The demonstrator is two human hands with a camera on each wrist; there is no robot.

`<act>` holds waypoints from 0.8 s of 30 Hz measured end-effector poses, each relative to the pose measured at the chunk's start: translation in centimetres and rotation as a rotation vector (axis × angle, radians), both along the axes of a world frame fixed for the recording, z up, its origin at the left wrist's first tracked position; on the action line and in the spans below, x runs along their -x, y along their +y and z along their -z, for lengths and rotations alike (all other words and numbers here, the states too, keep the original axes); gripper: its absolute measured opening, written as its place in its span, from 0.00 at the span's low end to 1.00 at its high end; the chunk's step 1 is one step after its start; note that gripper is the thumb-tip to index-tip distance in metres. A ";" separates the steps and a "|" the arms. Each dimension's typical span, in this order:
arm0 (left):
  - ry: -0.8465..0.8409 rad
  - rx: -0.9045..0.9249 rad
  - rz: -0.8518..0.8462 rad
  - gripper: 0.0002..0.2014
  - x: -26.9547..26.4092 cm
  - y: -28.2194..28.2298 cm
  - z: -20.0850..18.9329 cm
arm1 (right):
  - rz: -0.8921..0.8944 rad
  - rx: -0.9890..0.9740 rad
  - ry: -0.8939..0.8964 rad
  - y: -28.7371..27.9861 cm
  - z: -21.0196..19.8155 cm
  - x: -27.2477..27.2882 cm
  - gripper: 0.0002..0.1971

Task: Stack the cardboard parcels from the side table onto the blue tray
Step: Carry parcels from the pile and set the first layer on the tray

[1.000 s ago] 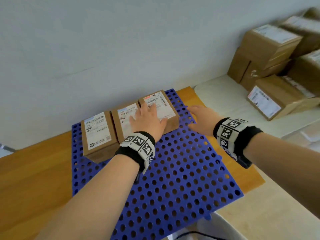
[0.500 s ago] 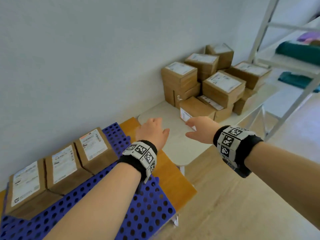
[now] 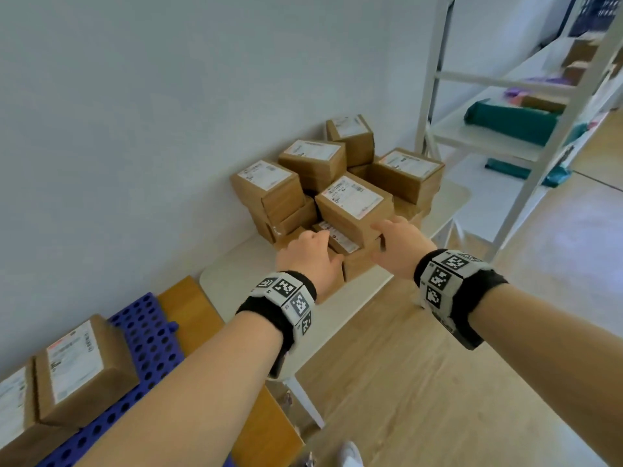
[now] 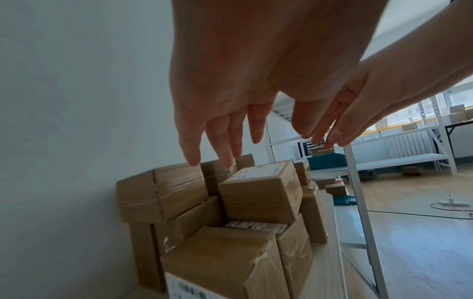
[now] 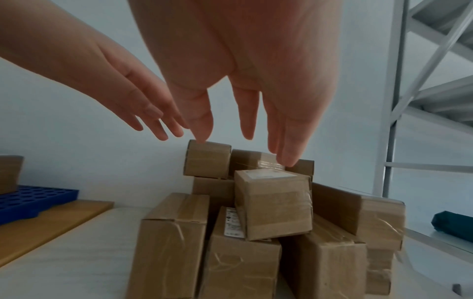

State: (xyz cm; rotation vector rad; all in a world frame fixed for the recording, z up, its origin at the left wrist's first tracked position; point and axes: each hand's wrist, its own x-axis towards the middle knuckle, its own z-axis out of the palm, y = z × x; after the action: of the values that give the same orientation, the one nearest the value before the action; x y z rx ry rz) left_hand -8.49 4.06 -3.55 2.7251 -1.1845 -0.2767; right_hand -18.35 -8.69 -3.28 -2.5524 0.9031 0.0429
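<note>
Several taped cardboard parcels are heaped on the white side table (image 3: 256, 264). The nearest top parcel (image 3: 354, 205) (image 4: 261, 194) (image 5: 274, 204) carries a white label and lies tilted on the pile. My left hand (image 3: 308, 256) (image 4: 225, 137) hovers over the front of the heap, fingers straight, holding nothing. My right hand (image 3: 397, 244) (image 5: 245, 125) hangs just right of that parcel, also empty with fingers extended. The blue perforated tray (image 3: 148, 345) (image 5: 33, 198) lies at lower left with two labelled parcels (image 3: 81, 369) on it.
The tray rests on a wooden table (image 3: 192, 308) that abuts the side table. A white metal shelf rack (image 3: 526, 170) with teal bags (image 3: 509, 119) stands right of the pile. Pale wall lies behind; wood floor (image 3: 438, 382) to the right.
My view swung from the tray to the side table. Both hands left the tray's parcels and travelled right, now reaching the parcel heap, still empty.
</note>
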 end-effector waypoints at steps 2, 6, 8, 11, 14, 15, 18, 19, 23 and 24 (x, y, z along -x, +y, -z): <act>-0.015 -0.003 0.016 0.24 -1.2 -1.9 0.3 | 0.034 0.002 0.004 -1.5 0.4 -1.5 0.26; 0.035 -0.006 0.022 0.25 -4.4 -5.4 1.4 | 0.086 -0.005 -0.004 -4.4 1.2 -4.7 0.35; 0.092 0.005 0.006 0.27 -6.0 -7.1 2.0 | 0.104 -0.017 -0.002 -5.9 1.5 -6.1 0.40; 0.219 0.005 -0.019 0.38 -7.5 -9.4 3.3 | 0.130 -0.019 0.031 -8.1 2.4 -7.8 0.47; 0.324 -0.016 -0.031 0.50 -8.2 -11.2 4.4 | 0.145 -0.044 0.062 -9.9 3.6 -8.9 0.49; 0.352 -0.017 -0.038 0.52 -8.3 -11.6 4.7 | 0.144 -0.054 0.064 -10.4 3.9 -9.1 0.49; 0.396 -0.037 -0.061 0.53 -8.1 -12.5 5.2 | 0.124 -0.073 0.069 -11.4 4.6 -9.4 0.48; 0.393 -0.043 -0.070 0.53 -8.0 -12.6 5.3 | 0.114 -0.062 0.066 -11.6 4.8 -9.4 0.46; 0.324 -0.014 -0.106 0.52 -6.7 -12.7 5.3 | 0.072 0.020 0.014 -11.9 5.4 -8.9 0.28; 0.305 -0.005 -0.121 0.51 -6.2 -12.6 5.2 | 0.065 0.023 0.002 -12.0 5.4 -8.6 0.26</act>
State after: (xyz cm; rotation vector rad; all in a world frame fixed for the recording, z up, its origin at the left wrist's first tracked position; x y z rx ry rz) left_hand -2.26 -8.54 -8.73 2.6226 -0.9335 -0.6518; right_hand -9.76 -20.66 -8.71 -2.5428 0.9915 0.0162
